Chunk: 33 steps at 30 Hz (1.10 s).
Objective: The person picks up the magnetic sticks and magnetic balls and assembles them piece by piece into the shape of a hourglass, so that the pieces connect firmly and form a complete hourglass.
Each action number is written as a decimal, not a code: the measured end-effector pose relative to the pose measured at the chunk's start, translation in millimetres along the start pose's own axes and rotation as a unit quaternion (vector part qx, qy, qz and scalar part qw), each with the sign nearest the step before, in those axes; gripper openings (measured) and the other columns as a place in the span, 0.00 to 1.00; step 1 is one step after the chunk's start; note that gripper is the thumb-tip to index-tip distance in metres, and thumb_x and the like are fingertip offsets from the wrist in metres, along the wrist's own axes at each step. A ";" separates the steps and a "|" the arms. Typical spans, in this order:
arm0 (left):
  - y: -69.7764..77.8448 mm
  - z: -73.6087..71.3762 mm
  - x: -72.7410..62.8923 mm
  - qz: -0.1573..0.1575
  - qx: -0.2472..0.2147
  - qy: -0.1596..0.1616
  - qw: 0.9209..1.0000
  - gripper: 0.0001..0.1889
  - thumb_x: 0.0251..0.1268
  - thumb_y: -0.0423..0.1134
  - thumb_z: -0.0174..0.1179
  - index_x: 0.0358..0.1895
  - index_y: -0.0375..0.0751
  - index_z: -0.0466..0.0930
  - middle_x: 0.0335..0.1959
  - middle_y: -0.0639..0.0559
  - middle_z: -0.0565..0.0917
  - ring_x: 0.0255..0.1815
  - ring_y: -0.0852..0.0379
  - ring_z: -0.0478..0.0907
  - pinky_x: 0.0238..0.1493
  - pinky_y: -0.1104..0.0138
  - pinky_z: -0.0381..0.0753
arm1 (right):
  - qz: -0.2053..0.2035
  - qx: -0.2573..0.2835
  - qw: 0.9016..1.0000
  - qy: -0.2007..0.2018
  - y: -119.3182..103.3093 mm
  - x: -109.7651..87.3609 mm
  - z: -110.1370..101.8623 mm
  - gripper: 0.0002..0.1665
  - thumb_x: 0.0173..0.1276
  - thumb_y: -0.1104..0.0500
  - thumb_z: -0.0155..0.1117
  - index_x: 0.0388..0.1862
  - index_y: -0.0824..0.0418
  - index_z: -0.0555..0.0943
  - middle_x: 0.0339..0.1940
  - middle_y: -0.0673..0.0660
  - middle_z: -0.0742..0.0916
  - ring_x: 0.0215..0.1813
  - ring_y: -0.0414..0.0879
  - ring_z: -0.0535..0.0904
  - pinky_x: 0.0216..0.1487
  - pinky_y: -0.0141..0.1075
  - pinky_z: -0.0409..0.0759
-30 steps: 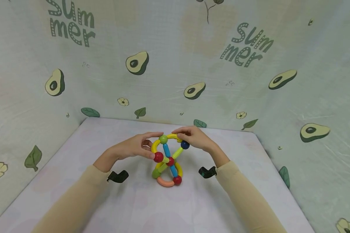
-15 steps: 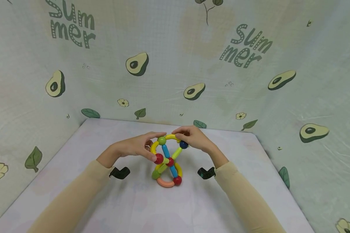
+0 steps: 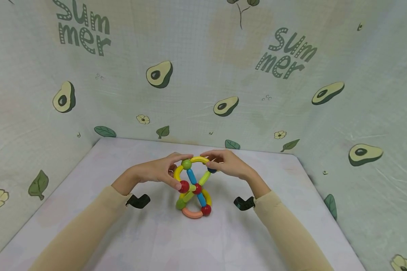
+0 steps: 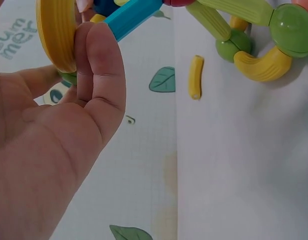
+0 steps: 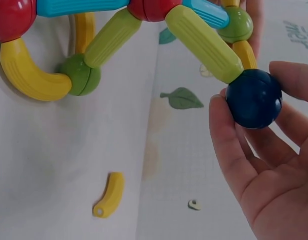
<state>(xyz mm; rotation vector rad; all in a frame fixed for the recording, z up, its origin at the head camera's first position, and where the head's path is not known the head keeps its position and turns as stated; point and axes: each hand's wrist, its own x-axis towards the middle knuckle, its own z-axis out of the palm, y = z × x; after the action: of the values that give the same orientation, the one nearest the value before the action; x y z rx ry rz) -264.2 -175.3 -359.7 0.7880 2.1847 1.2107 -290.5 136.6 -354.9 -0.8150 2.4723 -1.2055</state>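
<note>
A magnetic ball-and-stick toy (image 3: 197,188) stands at the middle of the table, two rings joined by crossing blue and lime sticks at a red centre ball. My left hand (image 3: 152,171) grips its upper left side, forefinger at the top green ball (image 3: 186,164) and thumb at the red ball (image 3: 183,186). In the left wrist view its fingers curl behind a yellow curved stick (image 4: 56,35). My right hand (image 3: 232,164) pinches the dark blue ball (image 5: 253,98) at the upper right, which the thumb mostly covers in the head view.
A loose yellow curved stick (image 5: 110,196) lies on the table behind the toy, hidden in the head view. Printed cloth (image 3: 190,49) hangs round the table (image 3: 176,248) at the back and sides. Each wrist carries a small black camera (image 3: 139,201).
My right hand has turned a little, so its thumb now covers most of the dark blue ball. The toy's top has shifted slightly left with my left hand on it.
</note>
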 end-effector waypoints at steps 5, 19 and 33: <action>-0.2 1.0 -0.2 -0.006 0.004 -0.001 1.000 0.57 0.57 0.55 0.80 0.86 0.67 0.52 0.75 0.48 0.59 0.58 0.43 0.75 0.55 0.55 0.83 | -0.005 0.006 1.000 0.002 3.1 0.1 -0.2 0.24 0.79 0.52 0.67 0.71 0.52 0.81 0.55 0.55 0.87 0.50 0.49 0.87 0.58 0.45 0.86; -1.1 4.4 -0.7 0.000 0.004 -0.002 1.000 0.59 0.57 0.54 0.80 0.87 0.65 0.47 0.73 0.47 0.61 0.59 0.44 0.75 0.55 0.55 0.83 | -0.026 -0.004 1.000 0.007 2.9 0.5 0.1 0.25 0.80 0.49 0.66 0.71 0.52 0.82 0.60 0.55 0.88 0.55 0.48 0.85 0.58 0.44 0.86; -5.1 6.3 -7.4 -0.019 0.017 0.040 0.999 0.59 0.57 0.56 0.80 0.87 0.66 0.47 0.81 0.47 0.55 0.75 0.38 0.62 0.66 0.49 0.81 | 0.017 -0.039 0.998 0.056 29.2 -2.6 -7.3 0.23 0.82 0.49 0.62 0.71 0.53 0.81 0.64 0.54 0.87 0.61 0.52 0.85 0.64 0.52 0.84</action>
<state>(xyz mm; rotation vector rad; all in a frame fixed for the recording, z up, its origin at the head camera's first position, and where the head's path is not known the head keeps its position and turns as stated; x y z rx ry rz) -256.0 -179.1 -365.9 0.7198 2.2794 1.2087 -302.5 157.3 -373.4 -0.7407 2.6255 -1.1806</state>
